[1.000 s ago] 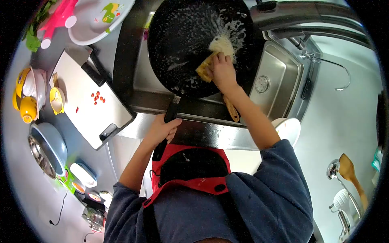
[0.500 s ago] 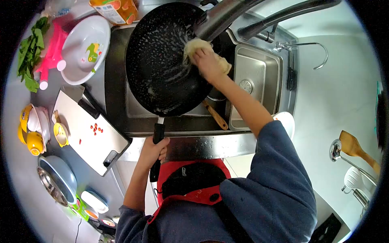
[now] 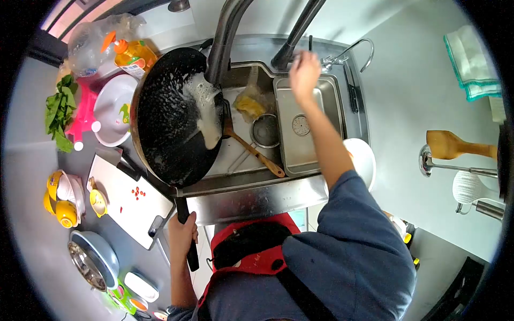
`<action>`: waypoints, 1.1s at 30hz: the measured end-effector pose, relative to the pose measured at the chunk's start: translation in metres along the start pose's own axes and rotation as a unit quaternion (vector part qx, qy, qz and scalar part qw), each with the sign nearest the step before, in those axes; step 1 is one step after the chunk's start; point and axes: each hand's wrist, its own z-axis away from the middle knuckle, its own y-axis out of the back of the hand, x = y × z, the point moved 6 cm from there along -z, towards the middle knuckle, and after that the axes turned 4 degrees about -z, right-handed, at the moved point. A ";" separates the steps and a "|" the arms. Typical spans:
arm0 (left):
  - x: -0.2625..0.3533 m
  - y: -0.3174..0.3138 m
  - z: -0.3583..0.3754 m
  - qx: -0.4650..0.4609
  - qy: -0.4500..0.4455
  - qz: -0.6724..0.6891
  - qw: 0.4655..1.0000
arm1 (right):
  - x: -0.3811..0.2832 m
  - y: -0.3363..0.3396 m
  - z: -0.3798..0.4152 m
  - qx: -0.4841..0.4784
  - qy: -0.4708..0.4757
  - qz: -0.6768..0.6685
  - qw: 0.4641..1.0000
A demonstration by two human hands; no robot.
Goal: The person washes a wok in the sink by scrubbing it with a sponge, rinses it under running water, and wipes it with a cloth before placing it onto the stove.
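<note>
Closest in, the person's left hand [image 3: 183, 235] has its fingers closed round the one black handle [image 3: 182, 210] of the wok [image 3: 166, 123]. The single wok leans over the left part of the larger sink basin [image 3: 222, 170], white suds [image 3: 203, 101] streaked across its dark inside.

To the left, on the worktop [image 3: 115, 235], lie one white cutting board [image 3: 142, 214], with a few small red pieces too tiny to count surely, one small yellow cup [image 3: 98, 203] and one cleaver [image 3: 128, 170]; one metal bowl [image 3: 85, 265] sits in one blue-grey basin [image 3: 110, 254].

In the larger basin I can see one wooden-handled tool [image 3: 259, 157], one round strainer [image 3: 265, 131] and one crumpled yellow item [image 3: 249, 106]. The smaller sink basin [image 3: 300, 155] is alongside, with one white bowl [image 3: 364, 163] just beside the sink. Three utensils show at the right: a wooden spatula [image 3: 447, 144], a ladle [image 3: 424, 161] and a white slotted turner [image 3: 467, 187].

Farther off, the right hand [image 3: 305, 77] is up beyond the smaller basin, near a dark upright pipe [image 3: 297, 35]. It's blurred; I can't tell whether its fingers grip anything. One dark spout [image 3: 220, 43] and one orange bottle [image 3: 136, 56] stand at the back.
</note>
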 end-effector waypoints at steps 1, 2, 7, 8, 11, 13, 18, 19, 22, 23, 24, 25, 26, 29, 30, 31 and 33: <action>-0.001 0.003 0.005 0.006 0.008 0.007 1.000 | 0.014 -0.003 -0.017 -0.024 0.013 0.064 0.998; 0.000 0.005 0.009 0.011 0.005 0.008 1.000 | 0.027 -0.006 -0.034 -0.048 0.026 0.126 0.991; 0.005 0.011 0.025 0.040 -0.014 -0.037 0.998 | 0.048 -0.020 -0.074 -0.206 0.189 0.328 0.902; 0.005 0.010 0.026 0.045 -0.008 -0.038 0.998 | 0.051 -0.021 -0.073 -0.211 0.190 0.322 0.903; 0.007 0.013 0.028 0.078 -0.015 -0.055 0.995 | 0.063 -0.022 -0.072 -0.190 0.187 0.296 0.917; 0.008 0.012 0.033 0.084 -0.020 -0.060 0.994 | 0.065 -0.016 -0.069 -0.199 0.175 0.304 0.915; 0.011 0.015 0.034 0.078 -0.022 -0.087 0.993 | 0.070 -0.006 -0.063 -0.178 0.113 0.277 0.938; 0.010 0.014 0.034 0.058 -0.016 -0.071 0.996 | 0.052 0.007 -0.053 -0.140 0.145 0.243 0.949; 0.013 0.011 0.034 0.010 -0.009 -0.046 0.999 | -0.007 -0.008 0.026 -0.173 0.045 -0.104 0.978; 0.011 0.007 0.032 -0.035 0.009 -0.002 0.999 | -0.030 -0.035 0.061 -0.269 -0.026 -0.197 0.943; 0.011 0.001 0.031 -0.079 0.026 0.042 0.996 | -0.050 -0.071 0.102 -0.337 -0.090 -0.338 0.874; 0.014 -0.003 0.032 -0.106 0.059 0.073 0.990 | -0.071 -0.109 0.143 -0.465 -0.337 -0.490 0.656; 0.019 -0.002 0.034 -0.103 0.059 0.073 0.990 | -0.081 -0.144 0.174 -0.437 -0.412 -0.587 0.543; 0.021 -0.007 0.044 -0.162 0.123 0.117 0.972 | -0.137 -0.153 0.183 -0.371 -0.566 -0.607 0.417; 0.024 -0.009 0.049 -0.175 0.130 0.112 0.970 | -0.137 -0.175 0.185 -0.371 -0.575 -0.601 0.414; 0.023 -0.008 0.052 -0.183 0.141 0.121 0.965 | -0.140 -0.185 0.188 -0.344 -0.600 -0.636 0.342; 0.024 -0.007 0.055 -0.191 0.148 0.135 0.961 | -0.137 -0.225 0.197 -0.432 -0.533 -0.704 0.183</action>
